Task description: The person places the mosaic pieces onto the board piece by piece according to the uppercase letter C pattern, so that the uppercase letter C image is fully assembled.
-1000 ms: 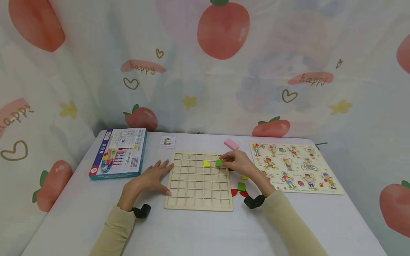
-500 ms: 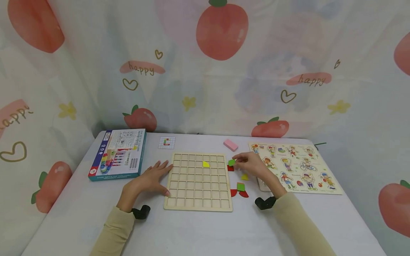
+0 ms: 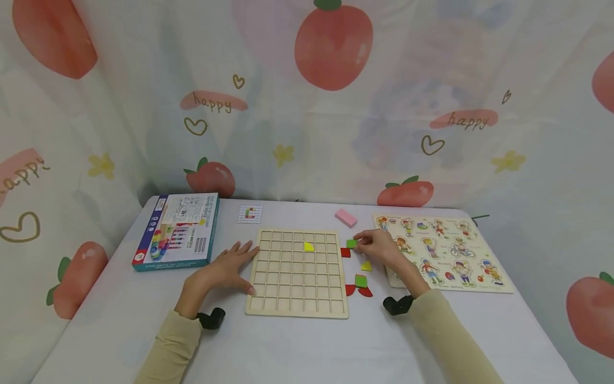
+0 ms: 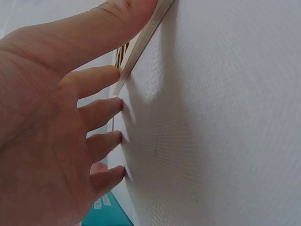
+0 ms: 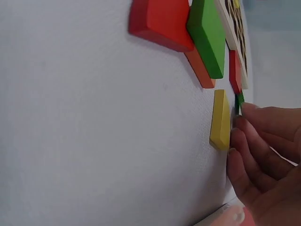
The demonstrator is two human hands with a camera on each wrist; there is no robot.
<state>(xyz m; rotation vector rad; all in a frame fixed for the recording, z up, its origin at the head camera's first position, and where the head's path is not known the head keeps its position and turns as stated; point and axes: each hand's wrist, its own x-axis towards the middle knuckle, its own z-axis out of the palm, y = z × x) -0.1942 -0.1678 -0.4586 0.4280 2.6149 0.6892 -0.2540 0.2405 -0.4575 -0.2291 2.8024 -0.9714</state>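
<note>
A wooden grid board point(image 3: 297, 290) lies on the table, with one yellow quarter-round piece point(image 3: 309, 247) in an upper cell. My left hand point(image 3: 225, 273) rests at the board's left edge, fingers spread, thumb and index touching the rim in the left wrist view. Just off the board's right side, my right hand point(image 3: 379, 248) pinches a green square block point(image 3: 352, 244) between thumb and fingertips, low over the table. A red block point(image 3: 345, 252) sits beside that green one. Close under the right fingers is a yellow block point(image 5: 219, 120).
Nearer me, another green block point(image 3: 361, 281) lies against red pieces point(image 3: 365, 292). A pink block point(image 3: 346, 217) and a small pattern card point(image 3: 250, 214) are behind the board. A boxed set point(image 3: 177, 229) stands left; a picture puzzle board point(image 3: 443, 253) lies right, partly under the right forearm.
My right hand has carried the green block from the board's upper right corner rightward to beside the red block on the table. My left hand has stayed put.
</note>
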